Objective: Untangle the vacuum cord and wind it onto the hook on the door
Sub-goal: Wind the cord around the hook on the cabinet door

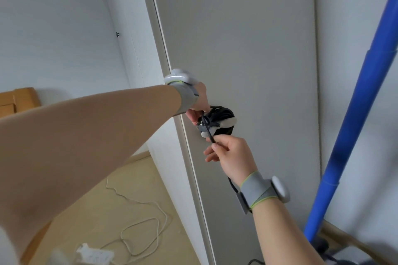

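Right hand (pixel 233 155) pinching a strand of black vacuum cord (pixel 221 116), strand slanting taut up-left into the coil on the white hook (pixel 228 122), left hand (pixel 199 103) gripping that coil, near the grey door (pixel 247 38) edge, bare panel above, blue pole (pixel 353 114) well right

cord (pixel 224 114): black, wound in a bundle | on white hook (pixel 230 122) | grey door (pixel 247 38), mid-scene | one strand leading nearer

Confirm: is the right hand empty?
No, the right hand pinches a strand of the black cord just below the bundle wound on the door hook.
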### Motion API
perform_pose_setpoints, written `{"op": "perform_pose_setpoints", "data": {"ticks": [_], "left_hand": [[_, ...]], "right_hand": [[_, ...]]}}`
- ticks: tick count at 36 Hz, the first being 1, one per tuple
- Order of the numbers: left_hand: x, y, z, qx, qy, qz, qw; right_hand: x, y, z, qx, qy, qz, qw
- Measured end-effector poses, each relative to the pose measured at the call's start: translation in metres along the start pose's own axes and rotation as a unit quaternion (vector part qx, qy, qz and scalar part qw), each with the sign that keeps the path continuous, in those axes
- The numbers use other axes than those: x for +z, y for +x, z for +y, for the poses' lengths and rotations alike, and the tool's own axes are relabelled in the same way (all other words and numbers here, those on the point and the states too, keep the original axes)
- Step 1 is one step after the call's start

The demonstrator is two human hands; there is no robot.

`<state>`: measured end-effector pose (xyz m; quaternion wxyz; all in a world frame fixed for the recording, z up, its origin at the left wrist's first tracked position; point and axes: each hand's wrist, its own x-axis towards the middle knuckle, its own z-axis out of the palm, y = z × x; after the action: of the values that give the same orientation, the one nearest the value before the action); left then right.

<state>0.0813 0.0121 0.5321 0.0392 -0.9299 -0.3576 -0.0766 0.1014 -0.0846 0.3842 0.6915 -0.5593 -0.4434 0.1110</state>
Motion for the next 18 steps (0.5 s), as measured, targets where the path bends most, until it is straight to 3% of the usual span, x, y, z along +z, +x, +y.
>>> {"op": "perform_pose_setpoints", "data": {"ticks": [5,12,18], "left_hand": [[-0.005,-0.008,-0.003,-0.011,-0.056,-0.013,0.998],[-0.011,-0.023,0.002,-0.052,-0.025,-0.072,0.996],[-0.003,-0.018,-0.006,-0.032,-0.063,-0.059,0.996]], "right_hand": [[0.002,0.001,0.002,-0.002,-0.022,0.016,1.000],[0.005,0.001,0.005,-0.004,-0.034,0.028,0.999],[0.007,0.000,0.006,-0.008,-0.039,0.029,0.999]]}}
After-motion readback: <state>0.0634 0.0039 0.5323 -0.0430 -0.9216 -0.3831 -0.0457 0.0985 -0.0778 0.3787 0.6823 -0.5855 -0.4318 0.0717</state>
